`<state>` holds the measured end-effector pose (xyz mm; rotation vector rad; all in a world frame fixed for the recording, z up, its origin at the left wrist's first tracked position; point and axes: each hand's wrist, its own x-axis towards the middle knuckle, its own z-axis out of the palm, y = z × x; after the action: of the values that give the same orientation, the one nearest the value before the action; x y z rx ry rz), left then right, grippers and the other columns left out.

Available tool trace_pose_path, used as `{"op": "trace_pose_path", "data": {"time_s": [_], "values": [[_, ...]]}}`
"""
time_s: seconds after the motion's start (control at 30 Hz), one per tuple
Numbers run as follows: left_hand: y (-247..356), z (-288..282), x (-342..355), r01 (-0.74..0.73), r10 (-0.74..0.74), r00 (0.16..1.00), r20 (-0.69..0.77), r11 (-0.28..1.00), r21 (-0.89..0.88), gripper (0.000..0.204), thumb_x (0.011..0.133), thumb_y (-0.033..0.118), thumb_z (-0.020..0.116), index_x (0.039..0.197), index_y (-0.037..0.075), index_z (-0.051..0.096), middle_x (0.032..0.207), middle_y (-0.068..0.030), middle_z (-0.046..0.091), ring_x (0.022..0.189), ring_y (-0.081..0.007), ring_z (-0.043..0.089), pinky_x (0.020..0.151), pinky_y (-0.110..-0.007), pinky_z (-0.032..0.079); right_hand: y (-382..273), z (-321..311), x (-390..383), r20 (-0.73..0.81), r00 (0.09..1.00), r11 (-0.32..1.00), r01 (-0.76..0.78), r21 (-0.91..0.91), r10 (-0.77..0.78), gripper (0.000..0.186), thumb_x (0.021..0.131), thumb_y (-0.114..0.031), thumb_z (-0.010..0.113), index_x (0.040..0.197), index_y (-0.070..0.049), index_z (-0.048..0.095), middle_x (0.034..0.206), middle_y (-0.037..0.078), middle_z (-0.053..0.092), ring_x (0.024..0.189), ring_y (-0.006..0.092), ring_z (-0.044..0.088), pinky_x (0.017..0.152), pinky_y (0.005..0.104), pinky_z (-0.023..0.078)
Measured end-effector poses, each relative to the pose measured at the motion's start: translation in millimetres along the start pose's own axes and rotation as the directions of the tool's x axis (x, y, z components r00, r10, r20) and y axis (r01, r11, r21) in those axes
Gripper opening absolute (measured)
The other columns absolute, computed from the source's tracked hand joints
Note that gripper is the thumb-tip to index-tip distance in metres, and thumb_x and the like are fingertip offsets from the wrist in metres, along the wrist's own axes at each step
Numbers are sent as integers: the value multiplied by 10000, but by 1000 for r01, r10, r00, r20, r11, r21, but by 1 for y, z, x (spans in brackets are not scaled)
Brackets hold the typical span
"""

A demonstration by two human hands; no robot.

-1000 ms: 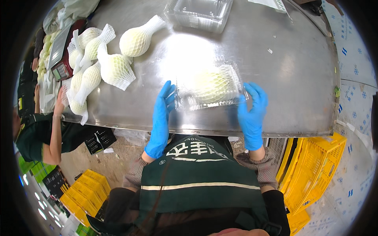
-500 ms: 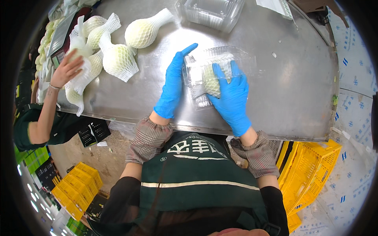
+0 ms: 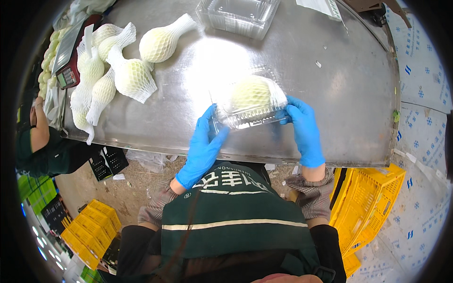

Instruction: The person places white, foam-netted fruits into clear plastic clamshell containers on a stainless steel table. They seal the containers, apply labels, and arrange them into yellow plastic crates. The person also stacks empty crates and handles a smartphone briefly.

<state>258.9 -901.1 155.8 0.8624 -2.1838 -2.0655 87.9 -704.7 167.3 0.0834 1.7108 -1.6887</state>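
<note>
A clear plastic box [image 3: 252, 121] with a pale, net-wrapped round fruit or vegetable [image 3: 251, 93] inside is at the near side of a steel table [image 3: 349, 108], between two blue-gloved hands. The left hand [image 3: 200, 151] has its thumb parted widely from its fingers around the near left corner; whether it grips is unclear. The right hand [image 3: 306, 134] holds the right end between closely bent fingers and thumb. Beyond the box stand nested clear containers [image 3: 238, 16]; to the left lie more netted pieces [image 3: 134, 78], beside a red-sided scale [image 3: 70, 75]. A co-worker's arm [image 3: 41, 125] reaches the table's far left, and yellow crates [image 3: 368, 207] stand below its right side.
</note>
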Motion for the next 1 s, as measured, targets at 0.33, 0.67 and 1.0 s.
{"op": "trace_pose_path", "data": {"time_s": [0.33,0.67,1.0], "values": [[-8,-1,10,358,-401,916,-2,820,-446,242,854,66,612,1022,-38,473,832,-162,660,730,-214,657,666,-286,535,15,-10,5,-77,992,946,70,-317,-99,244,802,-87,623,1011,36,598,831,43,597,754,120,550,714,253,457],[4,0,11,298,-295,953,67,876,-379,89,839,2,615,876,-39,544,818,-174,655,739,-240,672,697,-330,567,40,-22,2,19,999,994,34,104,-37,78,753,-12,591,827,-16,569,736,39,552,649,127,514,646,252,437],[9,74,45,327,-138,573,808,942,-71,630,824,269,692,1275,-50,391,1115,-180,592,998,-218,597,896,-372,468,-52,-198,18,120,932,183,191,-964,-342,398,824,-103,598,1205,-15,529,981,150,630,867,265,600,771,382,482]]}}
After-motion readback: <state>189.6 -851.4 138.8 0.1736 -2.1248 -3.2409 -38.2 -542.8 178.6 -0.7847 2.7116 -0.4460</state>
